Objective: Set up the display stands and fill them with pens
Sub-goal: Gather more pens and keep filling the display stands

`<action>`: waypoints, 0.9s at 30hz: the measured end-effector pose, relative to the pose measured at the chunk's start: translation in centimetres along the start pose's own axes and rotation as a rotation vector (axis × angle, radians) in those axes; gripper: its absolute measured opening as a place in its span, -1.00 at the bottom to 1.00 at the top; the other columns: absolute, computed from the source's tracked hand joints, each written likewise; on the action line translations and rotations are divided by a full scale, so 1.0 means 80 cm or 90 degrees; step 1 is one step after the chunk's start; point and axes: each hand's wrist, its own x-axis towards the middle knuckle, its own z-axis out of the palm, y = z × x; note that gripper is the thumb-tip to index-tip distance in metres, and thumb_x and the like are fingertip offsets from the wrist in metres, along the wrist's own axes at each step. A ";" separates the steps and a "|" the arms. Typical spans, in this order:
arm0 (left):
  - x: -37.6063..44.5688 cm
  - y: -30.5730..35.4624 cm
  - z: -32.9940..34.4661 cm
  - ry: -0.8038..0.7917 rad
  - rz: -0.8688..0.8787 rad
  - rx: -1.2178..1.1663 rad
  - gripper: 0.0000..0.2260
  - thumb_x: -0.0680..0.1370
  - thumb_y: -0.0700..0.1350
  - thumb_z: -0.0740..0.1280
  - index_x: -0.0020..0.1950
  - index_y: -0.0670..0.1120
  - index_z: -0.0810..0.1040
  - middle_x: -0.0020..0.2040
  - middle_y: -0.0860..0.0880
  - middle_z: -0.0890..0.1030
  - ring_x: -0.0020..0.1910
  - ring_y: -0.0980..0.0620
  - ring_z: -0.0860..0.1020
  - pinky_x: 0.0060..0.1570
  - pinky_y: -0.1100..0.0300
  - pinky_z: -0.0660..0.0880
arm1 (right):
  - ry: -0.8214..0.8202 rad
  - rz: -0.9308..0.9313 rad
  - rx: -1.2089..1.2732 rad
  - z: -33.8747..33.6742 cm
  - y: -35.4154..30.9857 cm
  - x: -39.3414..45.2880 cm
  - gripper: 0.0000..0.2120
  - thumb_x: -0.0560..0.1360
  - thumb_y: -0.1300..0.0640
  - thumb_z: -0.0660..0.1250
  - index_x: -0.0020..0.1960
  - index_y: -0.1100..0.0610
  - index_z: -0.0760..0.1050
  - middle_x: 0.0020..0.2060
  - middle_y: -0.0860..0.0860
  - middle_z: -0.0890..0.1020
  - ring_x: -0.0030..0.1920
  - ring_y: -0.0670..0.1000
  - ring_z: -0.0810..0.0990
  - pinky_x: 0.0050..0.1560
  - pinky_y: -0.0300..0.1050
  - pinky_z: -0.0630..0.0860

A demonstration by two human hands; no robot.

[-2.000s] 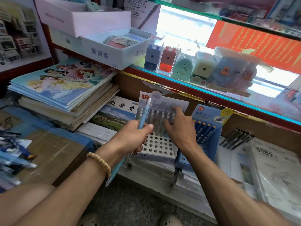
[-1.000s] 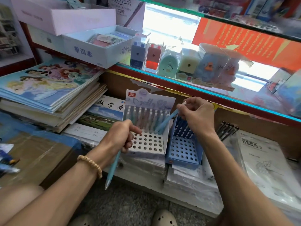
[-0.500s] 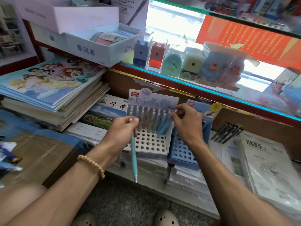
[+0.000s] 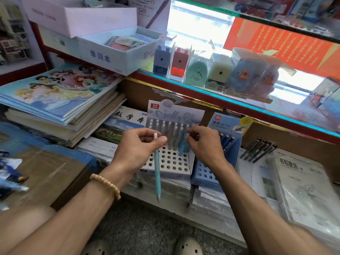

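Pen [image 4: 157, 170] hangs near-vertical from the left hand [image 4: 137, 150], white cap end up, tip down toward the floor, long axis running straight up-down in front of the white stand [image 4: 169, 162]. Left hand: back facing the camera, fingers curled, thumb and forefinger pinching the pen just below its cap. Bead bracelet [image 4: 105, 183] on that wrist; forearm comes in from lower left.

Right hand [image 4: 204, 144] reaches in from lower right, fingers bent and bunched at the right end of the stand's back row. Its fingertips are on a blue pen [image 4: 182, 146] that leans in the stand, top tilted right, bottom in a hole. Blur there; whether it pinches the pen or only touches it I can't tell.

White stand sits on the low shelf, holed tray facing up, printed back card upright, one row of pens standing along the far edge, near holes unfilled. Blue stand [image 4: 204, 173] is just right of it, touching or nearly so, with a few dark pens at its back.

Black pens [image 4: 257, 150] lie loose further right. Book stack [image 4: 60, 100] to the left. Sharpeners [image 4: 195, 69] line the glass shelf above.
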 end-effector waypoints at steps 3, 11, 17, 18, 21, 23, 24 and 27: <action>0.000 0.000 -0.002 0.020 -0.006 -0.018 -0.75 0.35 -0.13 0.56 -0.02 -0.12 0.63 -0.16 -0.05 0.69 -0.17 0.11 0.68 -0.11 0.25 0.57 | -0.013 0.014 0.007 0.001 0.000 0.002 -0.84 0.55 0.16 0.41 0.11 0.12 0.67 -0.03 0.03 0.71 -0.08 -0.05 0.61 0.05 -0.06 0.60; 0.004 0.001 -0.002 0.037 0.014 -0.062 -0.75 0.34 -0.13 0.56 -0.10 -0.09 0.55 -0.22 -0.02 0.64 -0.31 0.20 0.61 -0.34 0.37 0.46 | -0.069 -0.019 0.177 -0.015 -0.032 -0.011 -0.86 0.53 0.03 0.42 -0.05 0.11 0.62 -0.24 -0.08 0.63 -0.23 -0.13 0.60 -0.18 -0.20 0.55; 0.005 -0.003 0.004 0.048 0.029 -0.083 -0.64 0.22 0.00 0.53 -0.10 -0.09 0.53 -0.20 -0.05 0.60 -0.24 0.07 0.60 -0.28 0.25 0.51 | -0.421 0.009 0.300 -0.027 -0.054 -0.032 -0.77 0.42 0.12 0.54 -0.05 0.26 0.62 -0.21 0.14 0.70 -0.30 -0.04 0.62 -0.26 -0.18 0.58; 0.005 -0.003 0.005 0.042 0.028 -0.085 -0.64 0.22 0.00 0.53 -0.10 -0.10 0.54 -0.21 -0.05 0.60 -0.24 0.07 0.60 -0.28 0.25 0.51 | -0.424 0.009 0.299 -0.027 -0.052 -0.032 -0.83 0.45 0.16 0.52 -0.06 0.25 0.63 -0.23 0.12 0.70 -0.31 -0.07 0.61 -0.28 -0.22 0.56; 0.000 -0.001 0.007 0.017 0.023 -0.089 -0.61 0.24 0.01 0.53 -0.03 -0.11 0.56 -0.19 -0.05 0.63 -0.23 0.06 0.64 -0.28 0.24 0.53 | -0.432 0.017 0.306 -0.032 -0.048 -0.032 -0.98 0.51 0.21 0.44 -0.10 0.16 0.63 -0.29 0.02 0.67 -0.34 -0.11 0.57 -0.33 -0.26 0.50; -0.005 -0.003 0.008 0.004 0.007 -0.069 -0.65 0.33 0.02 0.51 0.01 -0.12 0.58 -0.14 -0.04 0.67 -0.19 0.06 0.65 -0.27 0.23 0.53 | -0.404 0.052 0.345 -0.035 -0.045 -0.030 -0.96 0.54 0.23 0.40 -0.08 0.16 0.62 -0.32 -0.01 0.64 -0.35 -0.09 0.55 -0.35 -0.25 0.49; -0.008 -0.004 0.010 -0.010 -0.007 -0.051 -0.72 0.41 0.01 0.48 0.02 -0.11 0.60 -0.13 -0.04 0.68 -0.15 0.05 0.66 -0.25 0.22 0.53 | -0.376 0.071 0.373 -0.037 -0.043 -0.030 -0.96 0.55 0.24 0.39 -0.07 0.18 0.61 -0.34 -0.04 0.64 -0.36 -0.09 0.55 -0.36 -0.25 0.48; -0.017 -0.010 0.016 -0.118 -0.052 0.004 -0.86 0.58 -0.07 0.35 0.02 -0.11 0.65 -0.12 -0.04 0.72 -0.10 0.01 0.68 -0.15 0.14 0.58 | -0.297 0.139 0.471 -0.041 -0.038 -0.025 -0.93 0.57 0.25 0.35 -0.06 0.21 0.61 -0.35 -0.04 0.64 -0.38 -0.08 0.53 -0.40 -0.25 0.43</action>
